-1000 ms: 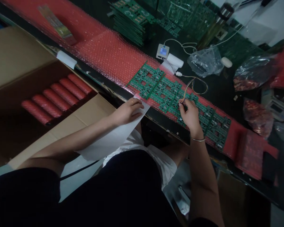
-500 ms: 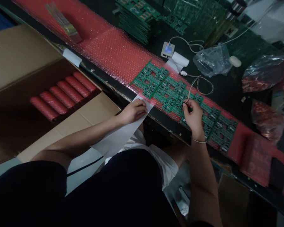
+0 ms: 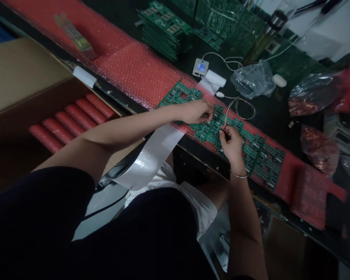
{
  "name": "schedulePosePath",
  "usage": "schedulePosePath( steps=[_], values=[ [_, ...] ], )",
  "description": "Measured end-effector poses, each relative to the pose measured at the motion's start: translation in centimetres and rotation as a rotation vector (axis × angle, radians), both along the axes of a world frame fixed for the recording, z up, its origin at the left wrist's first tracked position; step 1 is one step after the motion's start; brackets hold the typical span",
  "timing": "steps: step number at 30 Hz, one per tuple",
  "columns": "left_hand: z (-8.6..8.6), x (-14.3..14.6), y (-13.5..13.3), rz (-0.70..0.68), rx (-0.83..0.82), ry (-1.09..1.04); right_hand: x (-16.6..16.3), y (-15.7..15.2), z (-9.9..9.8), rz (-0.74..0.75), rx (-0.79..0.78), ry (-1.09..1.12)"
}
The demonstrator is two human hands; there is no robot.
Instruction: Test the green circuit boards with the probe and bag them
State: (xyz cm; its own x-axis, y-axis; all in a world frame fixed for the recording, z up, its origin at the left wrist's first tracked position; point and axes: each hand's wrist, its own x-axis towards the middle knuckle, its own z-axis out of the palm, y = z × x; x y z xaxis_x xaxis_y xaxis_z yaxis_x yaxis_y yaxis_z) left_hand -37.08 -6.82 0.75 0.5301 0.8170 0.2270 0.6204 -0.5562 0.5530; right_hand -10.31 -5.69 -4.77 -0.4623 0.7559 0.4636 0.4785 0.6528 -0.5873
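Red bubble wrap [image 3: 151, 66] spread beneath a row of green circuit boards [image 3: 268, 165], probably as padding, along the near edge of a dark bench [image 3: 275, 111]. Right hand [image 3: 232, 146] over the middle boards — thumb and forefinger pinched on the end of a thin wire cable [image 3: 226, 113], loosely looped behind, likely for slack. Left hand [image 3: 196, 112] just beside, above the boards, fingers curled in — impossible to tell whether around anything small.
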Motion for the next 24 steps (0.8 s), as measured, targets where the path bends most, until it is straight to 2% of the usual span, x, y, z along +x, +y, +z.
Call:
schedulePosePath(
  steps=[4,8,14,24],
  values=[
    [-1.5,3.9,4.6,-0.035,0.013,0.149,0.3,-0.4,0.1,-0.076,0.025,0.112],
    [-2.2,5.9,6.8,-0.082,0.003,0.282,0.9,-0.2,-0.6,-0.157,-0.033,0.211],
    [-2.3,6.5,8.2,-0.141,0.011,0.331,1.0,0.2,-1.5,-0.173,-0.062,0.269],
    [-2.5,6.3,9.2,-0.214,-0.02,0.367,1.0,0.3,-1.5,-0.188,-0.065,0.304]
  ],
)
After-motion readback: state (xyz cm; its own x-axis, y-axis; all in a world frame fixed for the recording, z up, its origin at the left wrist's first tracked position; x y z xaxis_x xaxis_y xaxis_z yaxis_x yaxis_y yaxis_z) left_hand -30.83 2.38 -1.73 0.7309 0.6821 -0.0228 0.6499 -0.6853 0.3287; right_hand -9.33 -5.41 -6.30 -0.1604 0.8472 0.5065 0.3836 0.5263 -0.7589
